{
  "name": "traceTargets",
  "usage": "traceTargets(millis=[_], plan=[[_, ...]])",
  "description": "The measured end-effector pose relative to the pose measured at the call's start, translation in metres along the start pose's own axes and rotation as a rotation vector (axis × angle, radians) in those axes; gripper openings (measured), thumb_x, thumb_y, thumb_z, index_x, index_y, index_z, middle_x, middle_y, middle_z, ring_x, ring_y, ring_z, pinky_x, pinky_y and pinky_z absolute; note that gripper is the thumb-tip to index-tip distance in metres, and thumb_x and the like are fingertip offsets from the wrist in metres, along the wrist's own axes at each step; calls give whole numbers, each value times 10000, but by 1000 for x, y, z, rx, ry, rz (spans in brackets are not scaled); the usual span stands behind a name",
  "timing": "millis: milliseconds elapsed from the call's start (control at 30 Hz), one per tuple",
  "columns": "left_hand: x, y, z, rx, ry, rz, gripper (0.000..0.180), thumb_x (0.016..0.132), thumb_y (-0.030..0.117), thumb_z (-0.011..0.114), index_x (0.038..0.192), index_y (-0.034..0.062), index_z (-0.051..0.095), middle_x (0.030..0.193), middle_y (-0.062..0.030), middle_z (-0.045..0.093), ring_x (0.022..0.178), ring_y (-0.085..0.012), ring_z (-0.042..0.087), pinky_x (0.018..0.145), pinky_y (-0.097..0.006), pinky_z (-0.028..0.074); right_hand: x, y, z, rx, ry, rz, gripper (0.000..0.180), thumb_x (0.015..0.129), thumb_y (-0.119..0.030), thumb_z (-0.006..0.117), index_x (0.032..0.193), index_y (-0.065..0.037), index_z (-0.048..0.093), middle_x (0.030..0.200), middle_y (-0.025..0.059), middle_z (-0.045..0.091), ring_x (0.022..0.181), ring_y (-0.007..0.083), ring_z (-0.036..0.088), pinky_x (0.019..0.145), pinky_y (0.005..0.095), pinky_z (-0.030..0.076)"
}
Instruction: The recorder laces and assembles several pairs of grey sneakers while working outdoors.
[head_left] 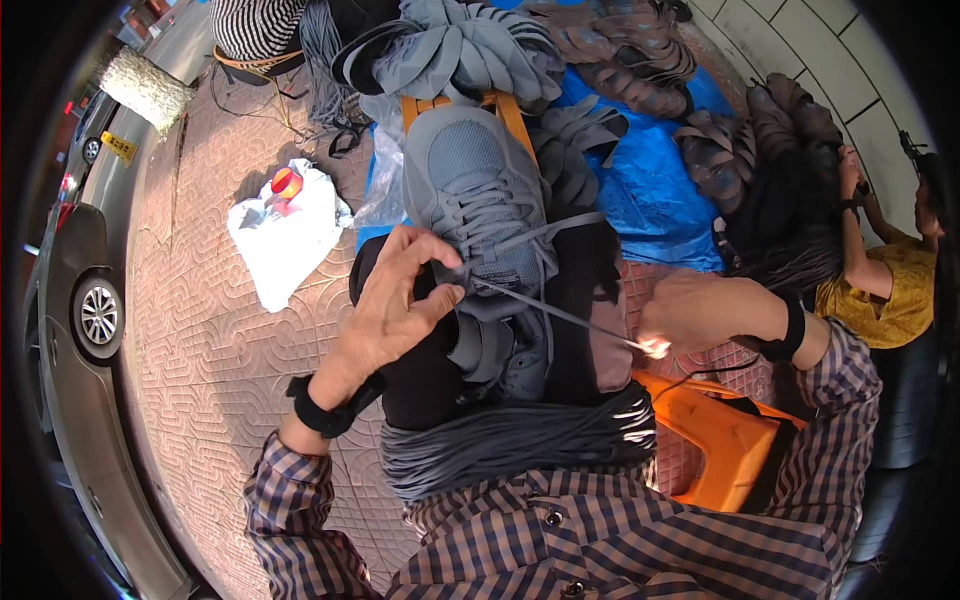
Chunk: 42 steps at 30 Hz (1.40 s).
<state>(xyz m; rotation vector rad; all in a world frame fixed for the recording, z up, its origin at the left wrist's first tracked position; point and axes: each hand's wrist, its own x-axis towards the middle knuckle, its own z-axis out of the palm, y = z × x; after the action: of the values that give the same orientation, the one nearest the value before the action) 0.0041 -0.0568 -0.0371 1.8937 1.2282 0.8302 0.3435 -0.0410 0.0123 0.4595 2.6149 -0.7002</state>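
Observation:
A grey sneaker (pixel 475 165) lies in front of me with its toe pointing away and laces threaded through part of its eyelets. My left hand (pixel 395 300) is at its left edge, thumb and forefinger curled around the eyelet rim by the ankle. To the right, my right hand (pixel 695 315) pinches the end of a grey shoelace (pixel 570 315), which runs taut from the eyelets. A second lace end (pixel 545 235) hangs loose over the shoe's right side. Across my lap rests a thick bundle of dark grey shoelaces (pixel 520 445).
An orange plastic stool (pixel 725 440) stands at my right. Piles of grey shoe parts (pixel 470 50) and brown ones (pixel 625 45) lie ahead, over a blue tarp (pixel 655 190). A white plastic bag (pixel 290 235) is on the left paving. Another person (pixel 880 280) sits at right.

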Motion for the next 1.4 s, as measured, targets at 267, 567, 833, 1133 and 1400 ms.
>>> traceTargets(millis=[267, 567, 833, 1133, 1400], plan=[[-28, 52, 46, -491, 25, -370, 293, 910, 29, 611, 1200, -2, 583, 773, -49, 624, 609, -83, 599, 548, -223, 466, 48, -27, -19, -277, 802, 41, 133, 730, -179, 673, 782, -86, 593, 783, 83, 554, 703, 269, 603, 547, 376, 444], [-4, 55, 90, -1089, -171, -707, 342, 1003, 231, 547, 1251, -4, 543, 970, -90, 697, 671, -110, 662, 658, -210, 548, 99, -17, -33, -509, 859, 181, 238, 661, -179, 681, 803, -61, 532, 813, 77, 493, 748, 223, 594, 569, 326, 458], [-35, 40, 69, -909, -161, -483, 236, 1015, 201, 506, 918, 32, 640, 676, -17, 613, 523, -55, 547, 490, -192, 429, 80, -17, -48, -589, 814, 383, 188, 700, -87, 651, 840, -57, 529, 808, 95, 513, 721, 279, 595, 554, 382, 450], [-163, 16, -24, -1125, -85, -402, 263, 975, 146, 569, 765, 1, 633, 627, -25, 595, 496, -56, 540, 404, -179, 386, 74, -3, -20, 365, 821, 205, 248, 767, -44, 731, 974, -38, 594, 848, 60, 585, 694, 193, 600, 634, 300, 483], [-153, 31, -4, -785, -493, -538, 194, 986, 163, 590, 939, 21, 712, 680, 0, 596, 583, -38, 506, 513, -206, 380, 110, -9, -10, -568, 840, -136, 402, 794, -146, 655, 1194, -151, 614, 1397, 93, 482, 1310, 259, 438, 1104, 533, 318]])
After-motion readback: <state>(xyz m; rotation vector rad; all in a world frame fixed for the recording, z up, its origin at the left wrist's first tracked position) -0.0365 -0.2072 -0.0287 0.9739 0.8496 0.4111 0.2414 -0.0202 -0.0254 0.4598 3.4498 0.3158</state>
